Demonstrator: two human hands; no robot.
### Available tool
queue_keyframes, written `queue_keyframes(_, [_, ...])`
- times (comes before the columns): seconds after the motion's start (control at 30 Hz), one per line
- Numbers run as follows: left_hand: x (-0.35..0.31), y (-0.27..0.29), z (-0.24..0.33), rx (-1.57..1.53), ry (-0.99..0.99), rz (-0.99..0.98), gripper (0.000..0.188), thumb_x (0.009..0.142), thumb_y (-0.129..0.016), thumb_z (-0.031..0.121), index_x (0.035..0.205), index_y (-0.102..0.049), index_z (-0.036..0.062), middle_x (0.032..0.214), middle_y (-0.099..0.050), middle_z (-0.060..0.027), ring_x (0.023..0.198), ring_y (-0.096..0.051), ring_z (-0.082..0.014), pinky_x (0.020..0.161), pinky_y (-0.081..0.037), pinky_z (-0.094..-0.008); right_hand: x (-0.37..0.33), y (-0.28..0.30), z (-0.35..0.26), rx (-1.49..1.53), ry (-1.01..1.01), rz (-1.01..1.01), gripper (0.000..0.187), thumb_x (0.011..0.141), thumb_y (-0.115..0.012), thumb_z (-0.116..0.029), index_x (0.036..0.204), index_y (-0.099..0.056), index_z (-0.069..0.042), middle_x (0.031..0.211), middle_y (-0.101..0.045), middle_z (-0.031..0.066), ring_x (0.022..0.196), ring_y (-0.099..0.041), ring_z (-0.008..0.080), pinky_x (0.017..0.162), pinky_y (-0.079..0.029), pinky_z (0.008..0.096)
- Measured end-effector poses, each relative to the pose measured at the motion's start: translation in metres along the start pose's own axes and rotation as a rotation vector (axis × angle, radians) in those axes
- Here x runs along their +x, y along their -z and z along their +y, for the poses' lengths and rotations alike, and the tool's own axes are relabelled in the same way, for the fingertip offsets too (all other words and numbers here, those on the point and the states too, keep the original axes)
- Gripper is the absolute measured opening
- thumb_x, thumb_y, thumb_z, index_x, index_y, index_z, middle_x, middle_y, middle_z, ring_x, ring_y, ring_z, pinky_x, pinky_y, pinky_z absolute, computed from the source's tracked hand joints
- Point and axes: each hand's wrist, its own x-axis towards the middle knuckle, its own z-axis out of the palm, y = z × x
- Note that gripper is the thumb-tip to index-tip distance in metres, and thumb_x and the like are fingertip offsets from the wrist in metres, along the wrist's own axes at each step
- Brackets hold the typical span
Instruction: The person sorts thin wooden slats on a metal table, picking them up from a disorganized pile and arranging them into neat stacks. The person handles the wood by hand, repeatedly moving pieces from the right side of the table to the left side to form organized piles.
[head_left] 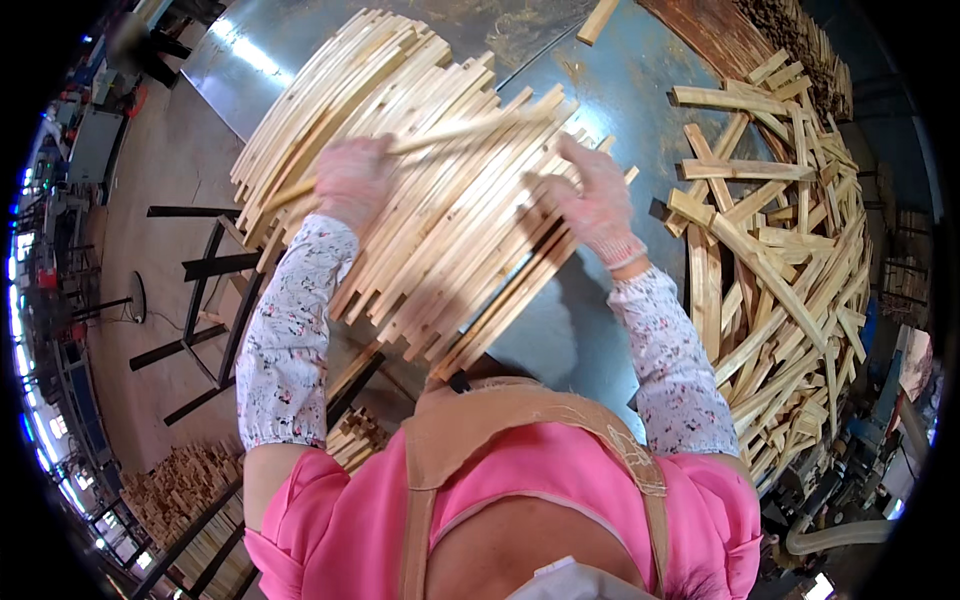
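My left hand [352, 182], in a thin pale glove, is closed around one wooden strip [470, 128]. That strip lies slantwise above a broad layer of pale wooden strips [430, 235] laid side by side on the metal table [545, 315]. Its far end reaches toward my right hand [597, 200], whose gloved fingers are spread and curved over the right edge of the layer. No strip shows in the right fingers, and both hands are slightly blurred. A second bundle of strips [325, 100] lies close against the layer at its far left.
A jumbled heap of wooden pieces [770, 250] covers the table's right side. One short piece [598, 20] lies at the far edge. Black metal frames [215, 290] stand on the floor at left, near stacked wood [185, 490].
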Motion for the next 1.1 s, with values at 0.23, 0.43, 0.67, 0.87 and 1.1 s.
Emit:
queue_keyframes(0.23, [0.033,-0.131,-0.142,0.056,0.422,0.429,0.061,0.105,-0.06,0.052,0.158,-0.053,0.0222,0.136,-0.068,-0.0121,0.13,-0.061,-0.0302,0.101,-0.053,-0.046,-0.041,-0.014,0.106,-0.477,-0.136,-0.032,0.052,0.092,-0.069,-0.047,0.131,-0.068,-0.013,0.132,-0.069,0.0134,0.13,-0.058,0.0347,0.111,-0.046,0.0505])
queue_keyframes(0.43, [-0.085,-0.172,0.048,-0.793,-0.339,0.595,0.06,0.083,-0.082,0.032,0.133,-0.065,0.004,0.125,-0.069,-0.0178,0.118,-0.064,-0.0406,0.102,-0.05,-0.0549,-0.015,-0.001,0.1,-0.623,-0.046,-0.27,0.048,0.092,-0.066,-0.052,0.121,-0.075,-0.015,0.126,-0.069,0.0103,0.129,-0.055,0.0331,0.108,-0.044,0.0534])
queue_keyframes(0.67, [-0.153,-0.172,0.137,-0.686,-0.474,0.464,0.048,0.093,-0.072,0.04,0.128,-0.067,0.0078,0.136,-0.062,-0.0174,0.127,-0.059,-0.0399,0.108,-0.044,-0.0568,-0.032,0.003,0.079,-0.38,0.029,-0.059,0.052,0.093,-0.071,-0.042,0.135,-0.072,-0.012,0.138,-0.068,0.0135,0.136,-0.055,0.0372,0.116,-0.042,0.0493])
queue_keyframes(0.87, [-0.138,-0.12,0.14,-1.148,-0.193,0.206,0.045,0.097,-0.074,0.031,0.131,-0.066,0.0024,0.121,-0.07,-0.0202,0.113,-0.067,-0.04,0.098,-0.054,-0.0487,-0.13,-0.04,0.063,0.324,-0.561,0.027,0.069,0.098,-0.073,-0.031,0.156,-0.049,-0.002,0.14,-0.062,0.0322,0.12,-0.068,0.0429,0.097,-0.058,0.0443])
queue_keyframes(1.1, [-0.05,-0.068,0.062,-1.954,-0.061,-0.146,0.047,0.105,-0.069,0.029,0.138,-0.065,-0.0032,0.11,-0.072,-0.01,0.096,-0.068,-0.0165,0.085,-0.056,-0.0303,-0.163,-0.124,-0.006,0.385,-0.634,-0.407,0.078,0.099,-0.064,-0.055,0.16,-0.046,-0.009,0.139,-0.063,0.0367,0.126,-0.067,0.0449,0.102,-0.056,0.0441])
